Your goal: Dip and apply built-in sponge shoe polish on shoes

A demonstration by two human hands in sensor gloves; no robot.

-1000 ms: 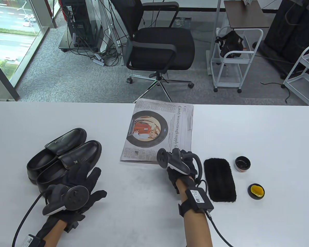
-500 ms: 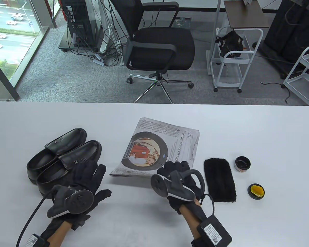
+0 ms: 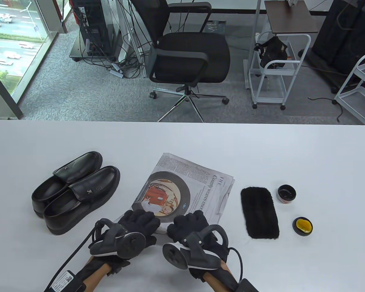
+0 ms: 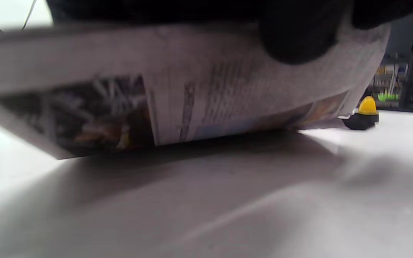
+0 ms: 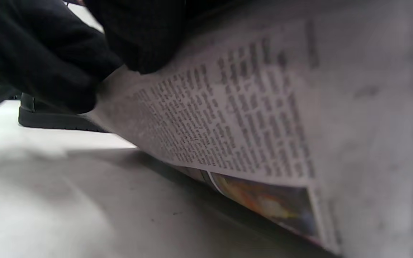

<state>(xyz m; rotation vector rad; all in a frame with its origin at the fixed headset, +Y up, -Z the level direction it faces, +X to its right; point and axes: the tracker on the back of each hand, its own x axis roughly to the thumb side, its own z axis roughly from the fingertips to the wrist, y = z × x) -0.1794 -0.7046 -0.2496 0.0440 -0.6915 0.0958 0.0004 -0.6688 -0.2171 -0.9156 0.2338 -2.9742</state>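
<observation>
**Two hands on the newspaper's near edge**

Both of my hands grip the folded newspaper [image 3: 182, 194] at its near edge. My left hand [image 3: 138, 223] curls its fingers [image 4: 299, 39] over the near left corner, and my right hand [image 3: 190, 226] does the same just beside it, fingers [image 5: 48, 68] bent round the paper. From the wrist views the near edge is lifted off the white table [image 3: 307, 152], with shadow beneath it, while the far part lies flat in the table view, turned at an angle.

The pair of black loafers [image 3: 74, 190] sits side by side to the left of the paper, well apart from my hands, toes pointing away and to the right. To the right of the paper lies a black fuzzy polishing pad [image 3: 259, 212]. Beyond it stands the open round tin of dark shoe polish [image 3: 286, 193], and nearer to me the lid with its yellow built-in sponge [image 3: 302, 225] facing up. Neither touches the pad.
</observation>
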